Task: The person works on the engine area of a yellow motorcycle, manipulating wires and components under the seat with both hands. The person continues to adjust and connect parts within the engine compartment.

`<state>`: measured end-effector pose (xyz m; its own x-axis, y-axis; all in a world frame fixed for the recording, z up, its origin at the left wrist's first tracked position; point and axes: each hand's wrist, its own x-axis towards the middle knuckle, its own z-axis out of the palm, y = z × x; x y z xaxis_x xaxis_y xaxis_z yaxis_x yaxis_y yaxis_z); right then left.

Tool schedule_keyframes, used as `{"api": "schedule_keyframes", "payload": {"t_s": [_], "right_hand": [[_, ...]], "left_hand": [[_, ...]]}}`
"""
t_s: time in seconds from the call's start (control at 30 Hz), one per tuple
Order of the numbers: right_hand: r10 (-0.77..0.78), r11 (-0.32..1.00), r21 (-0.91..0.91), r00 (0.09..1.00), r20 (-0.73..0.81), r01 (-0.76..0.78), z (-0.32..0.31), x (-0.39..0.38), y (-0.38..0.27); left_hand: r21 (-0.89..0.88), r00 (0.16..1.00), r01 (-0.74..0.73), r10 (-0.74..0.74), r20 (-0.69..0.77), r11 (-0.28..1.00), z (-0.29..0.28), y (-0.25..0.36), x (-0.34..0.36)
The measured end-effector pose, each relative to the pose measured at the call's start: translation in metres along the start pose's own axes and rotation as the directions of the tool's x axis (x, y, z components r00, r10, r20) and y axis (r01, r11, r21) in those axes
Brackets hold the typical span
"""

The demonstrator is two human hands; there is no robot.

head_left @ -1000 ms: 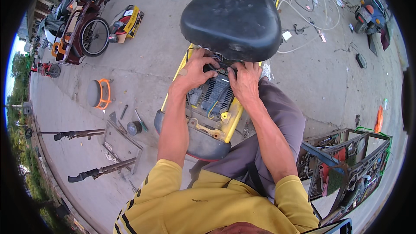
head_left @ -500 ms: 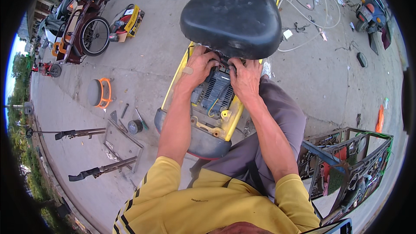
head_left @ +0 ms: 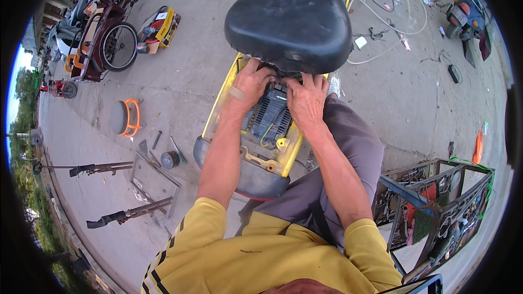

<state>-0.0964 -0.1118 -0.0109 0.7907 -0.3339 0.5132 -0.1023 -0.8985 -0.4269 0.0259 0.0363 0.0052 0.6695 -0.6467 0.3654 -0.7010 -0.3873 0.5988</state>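
Observation:
A black saddle (head_left: 289, 19) stands over the yellow frame (head_left: 292, 155) of a small electric bike. Below it, in the open frame, lies a finned dark controller box (head_left: 271, 114) with thin wires on it. My left hand (head_left: 250, 84), a plaster at its wrist, reaches in at the saddle's lower edge with bent fingers. My right hand (head_left: 306, 98) works opposite it, thumb and fingers pinched close together just above the controller. Dark cables seem to run between the hands, but the saddle and fingers hide what they grip. A black rear fender (head_left: 261, 186) closes the frame's near end.
On the left are a round stool with orange legs (head_left: 129, 117), a roll of tape (head_left: 170, 159), a screwdriver (head_left: 178, 149) and a metal rack (head_left: 158, 177). A metal tool crate (head_left: 436, 207) stands at right. A pale hose (head_left: 381, 57) curls on the ground behind.
My right hand has shifted slightly left, its fingers drawing closer to my left hand under the saddle. The left hand stays nearly in place.

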Motion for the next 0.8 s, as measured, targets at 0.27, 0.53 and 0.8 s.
{"api": "schedule_keyframes", "payload": {"t_s": [0.27, 0.53, 0.8], "right_hand": [[0.006, 0.999, 0.035, 0.999, 0.045, -0.008, 0.0, 0.001, 0.004], [0.001, 1.0, 0.016, 0.999, 0.05, -0.002, -0.002, 0.002, 0.0], [0.025, 0.998, 0.048, 0.999, 0.038, -0.026, 0.0, 0.001, 0.0]], "left_hand": [[-0.095, 0.998, 0.059, -0.062, -0.03, 0.994, 0.001, -0.002, 0.0], [-0.097, 0.96, 0.265, -0.271, -0.065, 0.959, -0.003, -0.003, 0.006], [-0.368, 0.868, 0.474, -0.495, 0.042, 0.8, -0.002, -0.005, 0.007]]}}
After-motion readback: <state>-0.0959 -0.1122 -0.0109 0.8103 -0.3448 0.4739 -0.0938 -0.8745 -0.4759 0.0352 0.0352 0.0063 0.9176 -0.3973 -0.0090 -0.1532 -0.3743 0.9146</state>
